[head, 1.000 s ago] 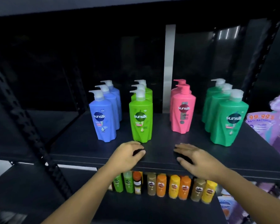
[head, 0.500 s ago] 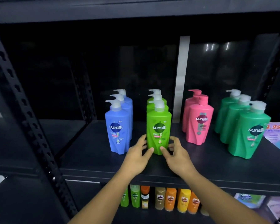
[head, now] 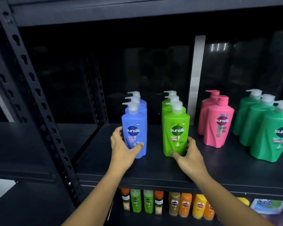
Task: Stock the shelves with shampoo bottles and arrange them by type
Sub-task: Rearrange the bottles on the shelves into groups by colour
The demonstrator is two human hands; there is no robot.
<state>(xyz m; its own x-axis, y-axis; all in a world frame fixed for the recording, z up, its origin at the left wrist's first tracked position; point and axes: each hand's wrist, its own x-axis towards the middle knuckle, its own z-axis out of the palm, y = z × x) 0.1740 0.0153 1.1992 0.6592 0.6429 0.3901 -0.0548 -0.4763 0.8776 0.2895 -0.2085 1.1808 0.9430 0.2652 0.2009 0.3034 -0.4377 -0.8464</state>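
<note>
Two front pump bottles gripped, upright on the black shelf [head: 153, 170].
Left hand [head: 123, 147] clasped low on the front blue bottle [head: 135, 132], fingers curled behind its left side, thumb across the front; front light-green bottle [head: 176, 132] held near its base by the right hand [head: 189, 154], thumb in front, fingers wrapped round the right side; further right, pink bottles [head: 219, 123], then dark green bottles [head: 271, 134], untouched, each colour in its own row front to back.
</note>
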